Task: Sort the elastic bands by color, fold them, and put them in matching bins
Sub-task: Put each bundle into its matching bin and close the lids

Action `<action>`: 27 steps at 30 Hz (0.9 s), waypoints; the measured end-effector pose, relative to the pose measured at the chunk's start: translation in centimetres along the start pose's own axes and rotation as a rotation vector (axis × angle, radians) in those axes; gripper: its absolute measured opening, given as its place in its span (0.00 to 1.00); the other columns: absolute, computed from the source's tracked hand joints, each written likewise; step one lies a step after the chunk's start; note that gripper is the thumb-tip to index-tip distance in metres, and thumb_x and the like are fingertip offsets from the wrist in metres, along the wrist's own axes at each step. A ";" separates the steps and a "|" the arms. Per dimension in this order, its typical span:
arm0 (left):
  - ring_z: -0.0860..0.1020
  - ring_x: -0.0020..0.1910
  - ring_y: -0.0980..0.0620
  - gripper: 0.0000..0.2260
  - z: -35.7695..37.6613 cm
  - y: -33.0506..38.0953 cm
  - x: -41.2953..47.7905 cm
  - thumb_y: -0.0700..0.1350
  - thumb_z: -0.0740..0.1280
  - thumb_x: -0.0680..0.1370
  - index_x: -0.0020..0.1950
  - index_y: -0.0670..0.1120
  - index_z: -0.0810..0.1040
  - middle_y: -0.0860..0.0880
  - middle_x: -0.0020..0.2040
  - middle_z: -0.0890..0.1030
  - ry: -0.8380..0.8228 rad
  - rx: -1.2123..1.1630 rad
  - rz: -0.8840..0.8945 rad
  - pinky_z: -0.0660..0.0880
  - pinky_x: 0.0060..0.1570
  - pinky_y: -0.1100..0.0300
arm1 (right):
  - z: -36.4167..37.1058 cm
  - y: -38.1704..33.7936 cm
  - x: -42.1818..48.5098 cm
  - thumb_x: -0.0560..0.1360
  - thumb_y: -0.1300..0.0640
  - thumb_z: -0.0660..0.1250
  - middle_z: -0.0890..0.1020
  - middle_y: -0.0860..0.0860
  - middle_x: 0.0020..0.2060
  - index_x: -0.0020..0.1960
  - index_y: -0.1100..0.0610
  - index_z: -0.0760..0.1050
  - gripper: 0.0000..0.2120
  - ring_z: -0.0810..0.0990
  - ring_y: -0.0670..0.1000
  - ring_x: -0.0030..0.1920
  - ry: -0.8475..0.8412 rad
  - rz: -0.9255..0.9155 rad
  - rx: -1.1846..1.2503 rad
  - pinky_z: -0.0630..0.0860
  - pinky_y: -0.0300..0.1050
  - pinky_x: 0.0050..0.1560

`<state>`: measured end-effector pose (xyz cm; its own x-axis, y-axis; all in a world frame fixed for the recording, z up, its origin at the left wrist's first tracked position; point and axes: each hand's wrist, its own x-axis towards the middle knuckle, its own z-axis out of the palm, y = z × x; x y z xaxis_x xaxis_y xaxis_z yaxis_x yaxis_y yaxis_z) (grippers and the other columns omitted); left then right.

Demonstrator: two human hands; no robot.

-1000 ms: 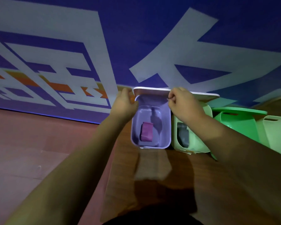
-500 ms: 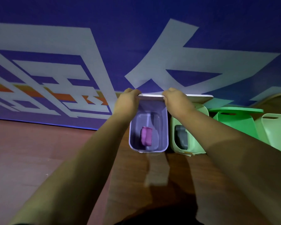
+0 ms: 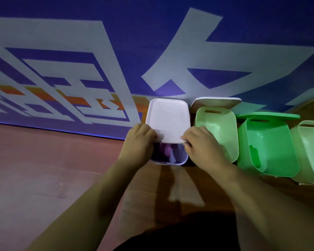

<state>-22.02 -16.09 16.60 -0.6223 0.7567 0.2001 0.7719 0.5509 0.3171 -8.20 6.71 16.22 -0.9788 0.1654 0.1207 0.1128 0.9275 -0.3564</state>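
Observation:
A purple bin stands at the table's back edge with a pale lid covering most of its top. My left hand pinches the lid's near left corner and my right hand pinches its near right corner. Through the gap at the front a folded purple band shows inside the bin. To the right stand a light green bin, a brighter green bin with a green band inside, and a pale green bin.
Lids lean behind the green bins: a white lid and a green lid. A blue banner with white lettering rises right behind the bins. The wooden table ends at the left, with reddish floor beyond.
Both hands have brought the lid from upright behind the purple bin down and forward over it, so it now covers most of the opening. The view has widened to the right.

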 end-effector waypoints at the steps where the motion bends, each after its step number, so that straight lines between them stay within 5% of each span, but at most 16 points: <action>1: 0.73 0.50 0.46 0.06 0.6 0.1 -0.8 0.38 0.70 0.75 0.51 0.45 0.80 0.48 0.51 0.78 -0.016 -0.020 0.002 0.76 0.50 0.48 | 0.4 -0.1 -0.8 0.77 0.57 0.70 0.79 0.46 0.54 0.55 0.52 0.82 0.08 0.76 0.56 0.55 -0.016 -0.010 -0.018 0.76 0.55 0.56; 4: 0.73 0.55 0.46 0.09 2.1 0.2 -2.8 0.37 0.70 0.78 0.58 0.43 0.78 0.46 0.57 0.77 -0.080 -0.069 -0.006 0.77 0.57 0.50 | 1.3 -0.2 -2.8 0.76 0.57 0.72 0.79 0.46 0.56 0.56 0.53 0.83 0.09 0.75 0.54 0.60 -0.041 -0.037 -0.020 0.74 0.51 0.61; 12: 0.75 0.59 0.45 0.07 3.0 0.0 -5.1 0.40 0.73 0.80 0.57 0.44 0.79 0.47 0.61 0.77 -0.109 -0.085 0.012 0.78 0.56 0.50 | 2.9 0.2 -5.2 0.78 0.56 0.73 0.78 0.46 0.58 0.52 0.52 0.82 0.03 0.75 0.53 0.62 -0.064 -0.104 -0.041 0.74 0.51 0.63; 27: 0.76 0.61 0.47 0.09 2.1 0.2 -5.1 0.44 0.72 0.81 0.60 0.49 0.80 0.50 0.63 0.76 -0.272 0.003 -0.072 0.79 0.47 0.57 | 3.7 -0.9 -5.4 0.80 0.56 0.68 0.78 0.47 0.57 0.52 0.53 0.80 0.03 0.74 0.54 0.62 -0.127 -0.099 -0.098 0.76 0.51 0.61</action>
<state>-18.42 -19.08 13.68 -0.6181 0.7822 -0.0789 0.7277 0.6072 0.3191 -3.65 3.76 12.47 -0.9990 0.0341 0.0306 0.0252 0.9665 -0.2555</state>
